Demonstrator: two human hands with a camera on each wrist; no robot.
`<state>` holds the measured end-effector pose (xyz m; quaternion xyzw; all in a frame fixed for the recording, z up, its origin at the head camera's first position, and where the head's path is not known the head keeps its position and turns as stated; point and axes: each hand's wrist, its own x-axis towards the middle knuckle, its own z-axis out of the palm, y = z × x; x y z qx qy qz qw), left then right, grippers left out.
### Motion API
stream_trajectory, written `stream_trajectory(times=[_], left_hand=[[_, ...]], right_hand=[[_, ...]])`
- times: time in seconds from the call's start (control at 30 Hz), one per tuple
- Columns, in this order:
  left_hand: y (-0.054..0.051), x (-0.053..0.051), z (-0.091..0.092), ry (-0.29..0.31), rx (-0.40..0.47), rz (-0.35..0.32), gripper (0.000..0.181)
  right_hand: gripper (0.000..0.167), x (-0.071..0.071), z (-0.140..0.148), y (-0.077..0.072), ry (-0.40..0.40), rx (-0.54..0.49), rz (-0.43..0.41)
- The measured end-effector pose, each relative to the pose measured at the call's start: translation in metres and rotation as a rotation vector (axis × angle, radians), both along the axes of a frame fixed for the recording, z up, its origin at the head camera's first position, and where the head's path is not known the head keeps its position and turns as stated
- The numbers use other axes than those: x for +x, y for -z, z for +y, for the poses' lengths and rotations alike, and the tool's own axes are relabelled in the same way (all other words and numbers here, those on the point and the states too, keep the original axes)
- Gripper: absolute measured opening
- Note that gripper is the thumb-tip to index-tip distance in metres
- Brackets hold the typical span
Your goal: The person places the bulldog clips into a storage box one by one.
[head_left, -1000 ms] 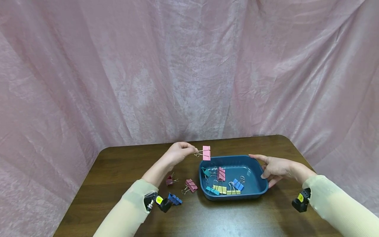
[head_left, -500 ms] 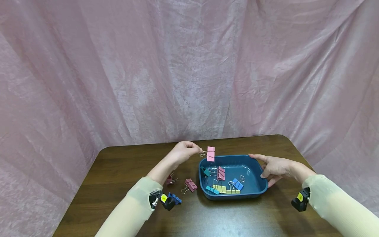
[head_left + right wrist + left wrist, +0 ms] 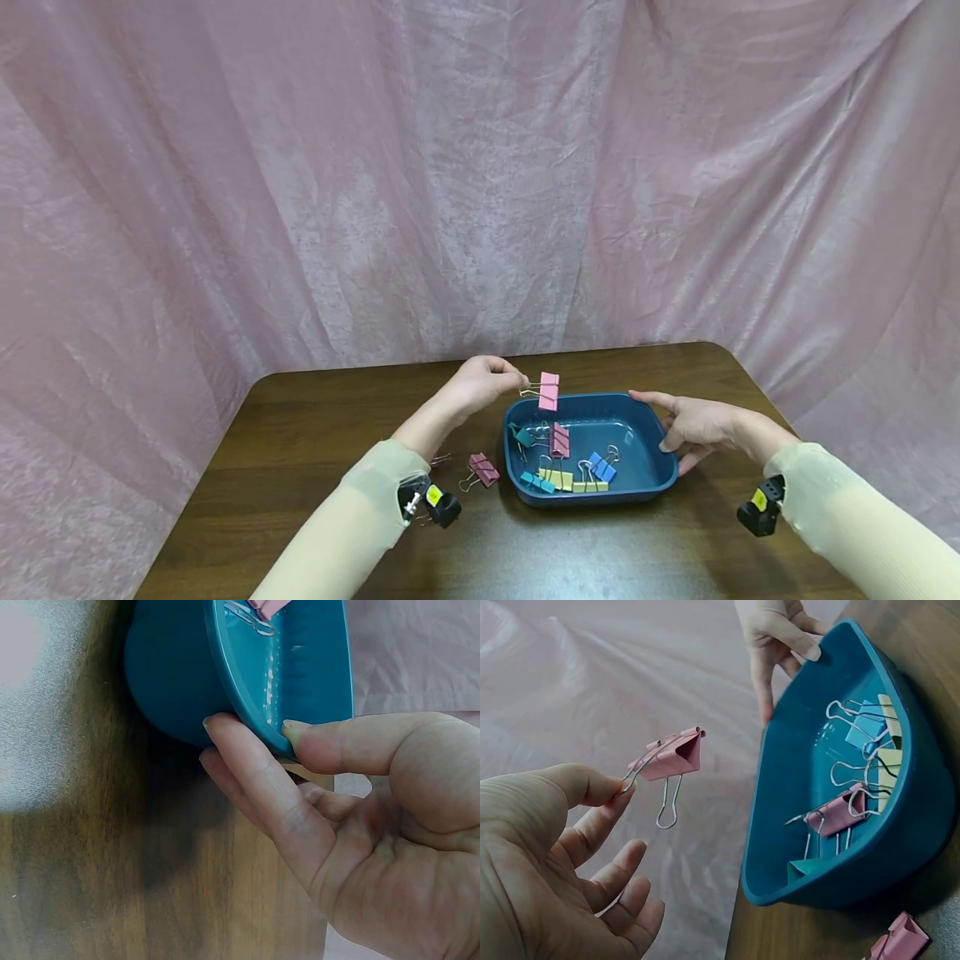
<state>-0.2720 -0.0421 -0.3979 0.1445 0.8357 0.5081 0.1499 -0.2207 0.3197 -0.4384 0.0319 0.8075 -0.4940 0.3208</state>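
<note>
My left hand [image 3: 480, 390] pinches one wire handle of a pink binder clip [image 3: 549, 392] between thumb and index finger. The clip hangs above the far left rim of the blue plastic tray [image 3: 637, 462]; in the left wrist view its second handle dangles free and the other fingers are loosely bent. My right hand [image 3: 701, 425] grips the tray's right end, its thumb over the rim and fingers against the outer wall. Inside the tray lie a deep pink clip [image 3: 559, 441], a blue clip [image 3: 602, 468], yellow clips [image 3: 591, 487] and teal clips [image 3: 522, 436].
On the brown table [image 3: 315, 450], a dark pink binder clip [image 3: 483, 470] lies left of the tray. Wire handles [image 3: 441, 459] of another clip poke out beside my left forearm, which hides the rest. A pink curtain [image 3: 480, 183] hangs behind the table's far edge.
My left hand has moved to the right with the pink binder clip, from beside the tray's far left corner to above its rim. My right hand and the tray are practically unmoved.
</note>
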Motion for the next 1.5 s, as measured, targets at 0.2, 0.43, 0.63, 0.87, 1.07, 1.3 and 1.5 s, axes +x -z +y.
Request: stream_trajectory(times=[0.2, 0.43, 0.63, 0.87, 1.07, 1.3, 1.5], left_hand=[[-0.004, -0.002, 0.009, -0.002, -0.032, 0.017, 0.023], [-0.008, -0.004, 0.019, 0.003, -0.069, 0.040, 0.023], [-0.004, -0.005, 0.027, 0.010, -0.098, 0.041, 0.022], [0.003, -0.004, 0.034, -0.002, -0.122, 0.045, 0.022], [0.011, 0.001, 0.044, 0.008, -0.168, 0.041, 0.017], [0.016, 0.007, 0.051, 0.017, -0.233, 0.043, 0.014], [0.023, 0.010, 0.055, 0.030, -0.266, 0.054, 0.015]], right_hand=[[0.099, 0.000, 0.000, 0.001, -0.002, -0.005, 0.001], [0.099, 0.000, 0.000, 0.002, 0.000, 0.005, 0.004], [0.099, 0.000, 0.000, 0.002, -0.001, 0.004, 0.005], [0.099, 0.000, 0.002, 0.001, -0.001, 0.002, 0.003], [0.099, 0.001, 0.003, 0.000, 0.008, 0.000, -0.004], [0.098, 0.001, 0.002, 0.001, 0.008, 0.000, 0.001], [0.098, 0.001, 0.001, 0.000, 0.011, -0.007, -0.003]])
